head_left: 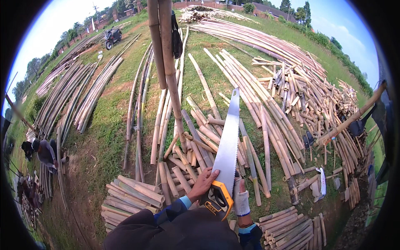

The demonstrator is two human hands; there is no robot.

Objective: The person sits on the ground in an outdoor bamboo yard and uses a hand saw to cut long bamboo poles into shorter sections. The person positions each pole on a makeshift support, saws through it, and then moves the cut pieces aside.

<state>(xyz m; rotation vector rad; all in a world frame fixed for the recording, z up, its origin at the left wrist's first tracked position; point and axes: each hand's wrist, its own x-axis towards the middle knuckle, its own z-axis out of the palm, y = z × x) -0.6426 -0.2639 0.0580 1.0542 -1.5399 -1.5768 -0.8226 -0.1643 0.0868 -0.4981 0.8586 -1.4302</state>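
Note:
A hand saw [227, 143] stands almost upright before me, its bare silver blade pointing away and its toothed edge on the right. Its yellow and black handle [224, 197] is close to my body. My left hand [203, 184], ungloved, grips the saw where blade meets handle, the thumb lying against the metal. Right beside the handle is my right hand [241, 200] in a pale knit glove, thumb pointing up. Its other fingers are hidden behind the saw, so I cannot see whether they close on it. Cut bamboo pieces [183, 177] lie beyond the hands.
An upright bamboo post [170, 71] rises just ahead. Stacked short bamboo lengths lie at lower left [131, 198] and lower right [287, 229]. Long poles [258, 104] and a large heap [308, 96] spread over grass. Another person [45, 153] crouches far left; a motorbike [112, 37] stands behind.

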